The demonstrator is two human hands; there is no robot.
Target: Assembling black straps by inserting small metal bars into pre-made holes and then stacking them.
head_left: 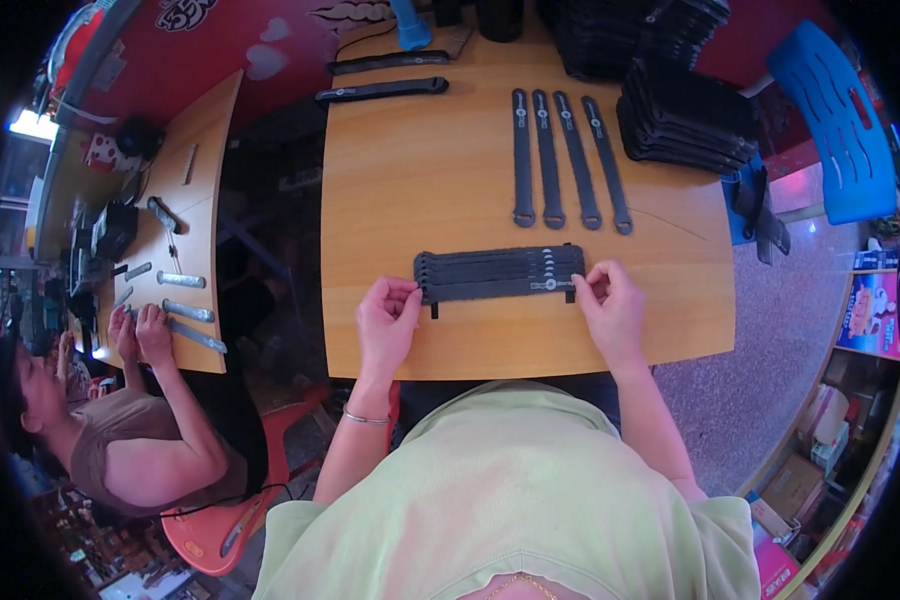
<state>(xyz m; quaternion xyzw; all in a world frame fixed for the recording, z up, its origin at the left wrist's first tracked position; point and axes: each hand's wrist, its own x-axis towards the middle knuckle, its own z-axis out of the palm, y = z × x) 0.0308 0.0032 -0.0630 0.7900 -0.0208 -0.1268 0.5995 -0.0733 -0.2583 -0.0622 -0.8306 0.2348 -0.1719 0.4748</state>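
Observation:
In front of me on the wooden table [450,190], several dark grey straps lie fanned into an overlapping stack [495,270]. Narrow black strips stick out beneath both ends of the stack. My left hand [388,315] pinches the left end of the nearest strap. At the opposite end, my right hand [612,305] has its thumb and fingers closed on that same strap. Beyond the stack, several single straps [550,160] lie lengthwise, side by side, their slotted ends toward me.
Two bundled straps [382,90] lie at the far left edge. Piles of folded black straps [685,115] fill the far right corner, near a blue plastic chair [835,125]. On the left, a co-worker [150,430] handles straps at another table [202,180].

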